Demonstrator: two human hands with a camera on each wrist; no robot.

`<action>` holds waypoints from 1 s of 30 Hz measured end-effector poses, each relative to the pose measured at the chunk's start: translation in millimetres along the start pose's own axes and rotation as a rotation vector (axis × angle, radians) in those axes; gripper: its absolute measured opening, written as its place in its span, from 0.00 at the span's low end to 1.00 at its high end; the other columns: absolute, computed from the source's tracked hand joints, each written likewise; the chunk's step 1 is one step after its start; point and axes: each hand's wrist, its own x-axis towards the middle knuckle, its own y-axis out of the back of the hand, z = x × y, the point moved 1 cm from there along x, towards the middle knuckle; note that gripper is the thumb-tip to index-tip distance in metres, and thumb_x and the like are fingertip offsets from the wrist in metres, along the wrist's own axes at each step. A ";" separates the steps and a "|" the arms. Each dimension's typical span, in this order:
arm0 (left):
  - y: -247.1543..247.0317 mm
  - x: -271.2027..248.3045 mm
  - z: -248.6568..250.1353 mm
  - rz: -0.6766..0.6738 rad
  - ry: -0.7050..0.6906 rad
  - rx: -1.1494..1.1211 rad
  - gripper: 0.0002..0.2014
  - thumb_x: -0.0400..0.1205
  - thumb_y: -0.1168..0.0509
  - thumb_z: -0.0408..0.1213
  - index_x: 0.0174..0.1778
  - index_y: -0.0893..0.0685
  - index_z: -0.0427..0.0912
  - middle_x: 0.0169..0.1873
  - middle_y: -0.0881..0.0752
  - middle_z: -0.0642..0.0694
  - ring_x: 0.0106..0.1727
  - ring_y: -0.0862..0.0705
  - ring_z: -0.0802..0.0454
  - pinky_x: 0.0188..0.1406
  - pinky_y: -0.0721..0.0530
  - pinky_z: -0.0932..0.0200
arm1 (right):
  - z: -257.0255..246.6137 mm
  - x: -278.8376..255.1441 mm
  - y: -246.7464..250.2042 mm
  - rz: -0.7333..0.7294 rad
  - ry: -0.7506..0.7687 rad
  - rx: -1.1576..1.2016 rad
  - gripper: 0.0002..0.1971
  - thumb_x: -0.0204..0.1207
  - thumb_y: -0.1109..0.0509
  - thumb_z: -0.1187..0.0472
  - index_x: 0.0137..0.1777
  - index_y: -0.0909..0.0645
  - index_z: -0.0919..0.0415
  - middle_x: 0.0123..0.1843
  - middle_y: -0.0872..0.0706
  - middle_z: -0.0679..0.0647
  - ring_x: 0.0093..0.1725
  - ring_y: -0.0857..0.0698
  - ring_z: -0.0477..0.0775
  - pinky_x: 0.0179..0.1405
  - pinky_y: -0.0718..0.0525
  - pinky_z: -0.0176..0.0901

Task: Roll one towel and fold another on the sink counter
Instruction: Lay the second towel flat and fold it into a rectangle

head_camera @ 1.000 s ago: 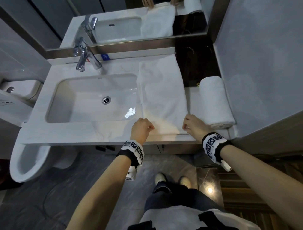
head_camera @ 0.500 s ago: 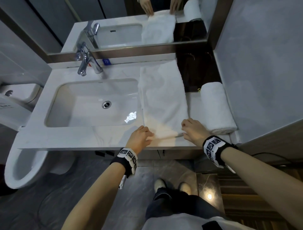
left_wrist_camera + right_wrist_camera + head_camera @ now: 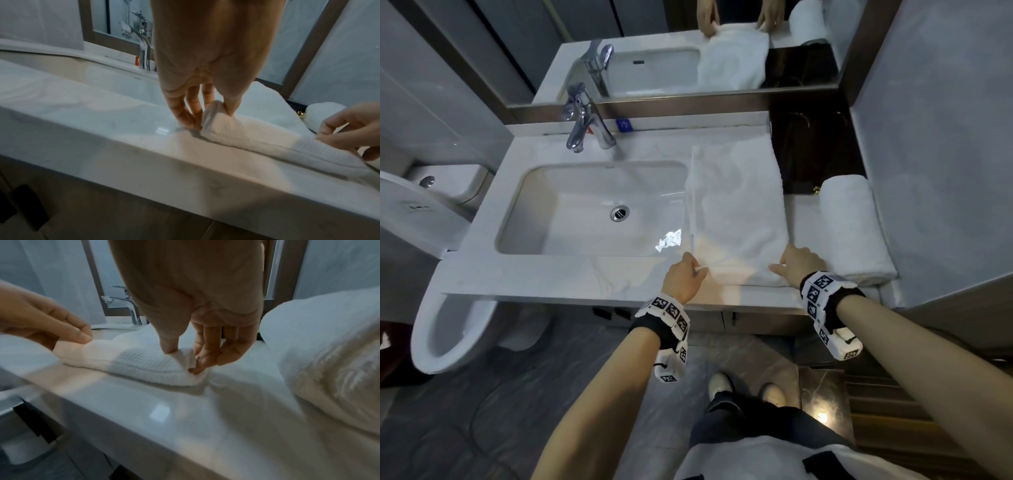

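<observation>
Since 1 s ago both hands lifted the flat towel [image 3: 736, 205]'s near edge right of the sink [image 3: 592, 209], left hand [image 3: 683, 279] & right hand [image 3: 799, 263] each pinching a corner; rolled towel [image 3: 851, 226] lies further right, roll prob. done, fold barely begun.

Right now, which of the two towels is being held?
The flat towel beside the sink; both hands pinch its near corners. The rolled towel by the wall lies untouched.

The towel [image 3: 252, 131] is white waffle-textured cloth; the tabletop [image 3: 558, 274] is glossy pale marble (faintly veined); the faucet [image 3: 585, 123] is polished chrome.
</observation>
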 end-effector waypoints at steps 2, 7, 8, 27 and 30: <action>0.5 2.6 0.8 0.017 0.026 0.024 0.16 0.84 0.39 0.45 0.57 0.22 0.34 0.53 0.15 0.37 0.52 0.17 0.42 0.48 0.24 0.56 | -4.3 0.5 -1.4 0.050 0.003 -0.053 0.21 0.80 0.36 0.48 0.60 0.24 0.66 0.58 0.17 0.64 0.57 0.18 0.65 0.48 0.23 0.49; 2.2 10.2 1.4 0.088 0.003 0.054 0.15 0.81 0.34 0.45 0.53 0.14 0.36 0.57 0.21 0.39 0.57 0.19 0.42 0.56 0.19 0.52 | -5.2 -1.7 -12.3 0.197 0.062 -0.042 0.16 0.81 0.38 0.54 0.58 0.26 0.68 0.61 0.26 0.60 0.60 0.27 0.61 0.43 0.26 0.49; 1.9 9.6 1.8 0.116 -0.027 0.057 0.14 0.81 0.33 0.45 0.52 0.14 0.37 0.54 0.19 0.41 0.53 0.17 0.43 0.51 0.18 0.53 | -4.1 -1.5 -14.1 0.227 0.109 -0.021 0.14 0.81 0.37 0.56 0.55 0.25 0.68 0.60 0.27 0.60 0.58 0.27 0.60 0.43 0.26 0.49; 0.7 -10.5 -14.7 0.080 -0.323 0.275 0.19 0.75 0.30 0.37 0.62 0.21 0.42 0.58 0.18 0.46 0.65 0.27 0.46 0.61 0.29 0.57 | 12.9 -17.1 -18.0 0.130 0.444 -0.222 0.19 0.79 0.39 0.52 0.67 0.25 0.60 0.65 0.22 0.53 0.66 0.27 0.56 0.63 0.33 0.46; 7.1 -8.8 -13.4 0.068 -0.327 0.205 0.18 0.74 0.29 0.38 0.59 0.18 0.40 0.61 0.21 0.45 0.67 0.29 0.47 0.64 0.27 0.56 | 15.6 -16.6 -17.2 0.055 0.382 -0.078 0.19 0.81 0.40 0.52 0.66 0.25 0.62 0.66 0.25 0.54 0.66 0.28 0.55 0.58 0.29 0.46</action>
